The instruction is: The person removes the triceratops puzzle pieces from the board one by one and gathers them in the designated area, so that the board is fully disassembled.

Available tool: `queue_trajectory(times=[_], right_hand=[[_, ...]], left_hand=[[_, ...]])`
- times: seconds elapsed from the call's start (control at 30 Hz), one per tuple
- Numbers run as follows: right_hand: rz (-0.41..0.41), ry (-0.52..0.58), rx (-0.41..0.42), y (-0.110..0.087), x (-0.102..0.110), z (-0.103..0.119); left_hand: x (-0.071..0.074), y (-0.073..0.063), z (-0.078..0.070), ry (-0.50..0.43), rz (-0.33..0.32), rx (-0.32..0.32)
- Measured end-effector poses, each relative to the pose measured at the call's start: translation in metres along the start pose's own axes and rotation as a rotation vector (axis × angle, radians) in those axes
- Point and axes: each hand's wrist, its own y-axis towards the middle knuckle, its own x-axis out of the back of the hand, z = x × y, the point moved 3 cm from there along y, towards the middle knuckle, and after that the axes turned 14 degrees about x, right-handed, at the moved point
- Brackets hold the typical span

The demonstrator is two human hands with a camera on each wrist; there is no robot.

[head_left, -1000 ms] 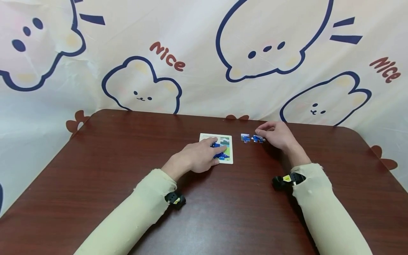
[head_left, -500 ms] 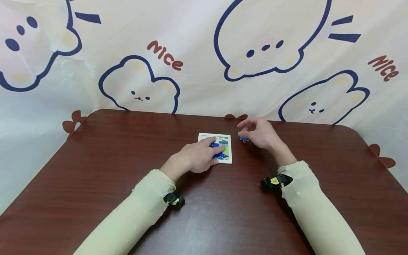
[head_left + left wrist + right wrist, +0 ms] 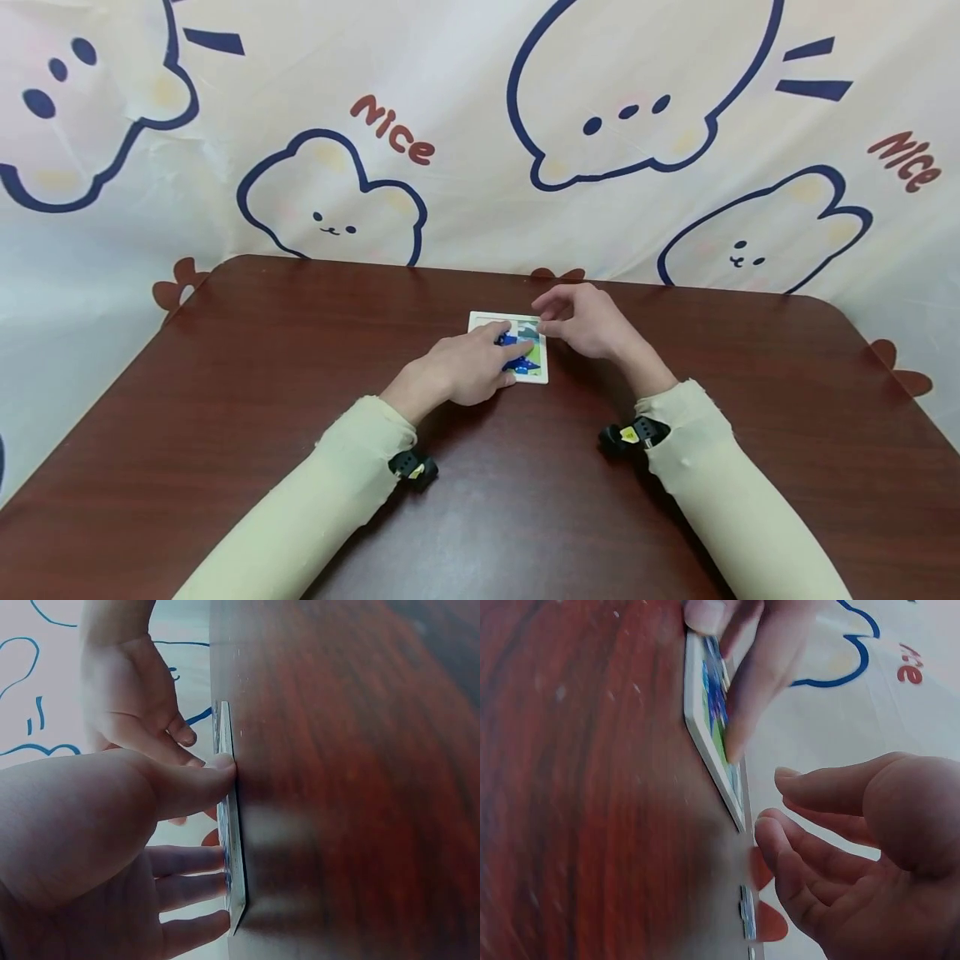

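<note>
A small white-framed jigsaw puzzle [image 3: 489, 317] with a blue, green and pale picture lies flat on the table. My left hand [image 3: 468, 367] rests on it with spread fingers; in the left wrist view its thumb [image 3: 214, 776] touches the near edge. Just at the puzzle's right edge hovers my right hand [image 3: 588, 321]. Its thumb and fingertips stand apart in the right wrist view, with nothing seen between them. A loose puzzle piece [image 3: 748, 913] lies on the table beyond the board, and a sliver of another shows below it. From the head view, the right hand hides these pieces.
The dark brown wooden table [image 3: 225, 400] spreads around both arms. Behind its far edge hangs a pale curtain [image 3: 480, 225] with cartoon outlines and lettering. A black wrist camera [image 3: 412, 468] sits at the left sleeve, another camera [image 3: 633, 435] at the right.
My right hand has moved left from beside the loose pieces, passing over them to the puzzle's right edge. The left hand has stayed on the puzzle.
</note>
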Motion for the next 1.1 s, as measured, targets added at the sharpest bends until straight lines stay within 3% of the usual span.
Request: queue_trajectory(times=[0.23,1.1], right_hand=[[0.055,-0.037,0.016,0.003,-0.008,0.003],[0.073,-0.039,-0.026,0.006,-0.013,-0.001]], left_hand=[[0.001,0.001,0.000,0.010,0.006,-0.001],[0.002,0.000,-0.001,-0.009,0.007,-0.008]])
